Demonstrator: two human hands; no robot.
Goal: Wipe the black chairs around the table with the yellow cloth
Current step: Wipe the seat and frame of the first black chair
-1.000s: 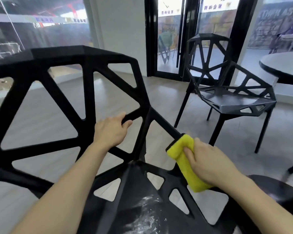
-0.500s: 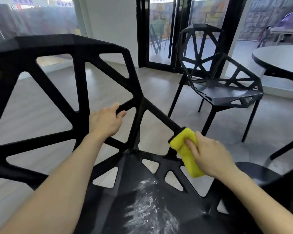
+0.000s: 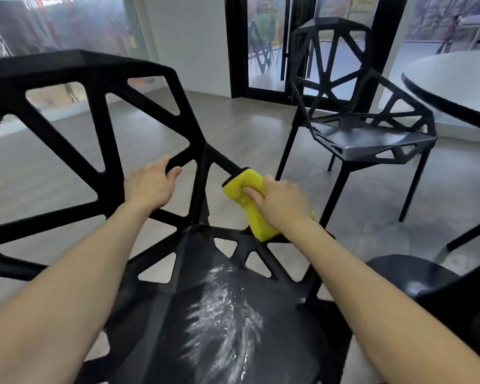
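My left hand (image 3: 150, 187) gripped a diagonal strut of the near black chair (image 3: 100, 128), fingers curled over the bar where backrest meets armrest. My right hand (image 3: 281, 202) held the folded yellow cloth (image 3: 247, 200), thumb pinching it, and pressed it against the sloping arm bar of that chair, just above the seat's rear edge. Wet streaks (image 3: 222, 311) lay on that seat; a second black chair (image 3: 366, 134) stood beyond it, beside the round table (image 3: 455, 84).

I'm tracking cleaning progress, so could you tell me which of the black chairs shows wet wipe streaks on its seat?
The near chair, gripped by the left hand: its seat carries whitish wet streaks. The far chair by the table looks evenly matte.
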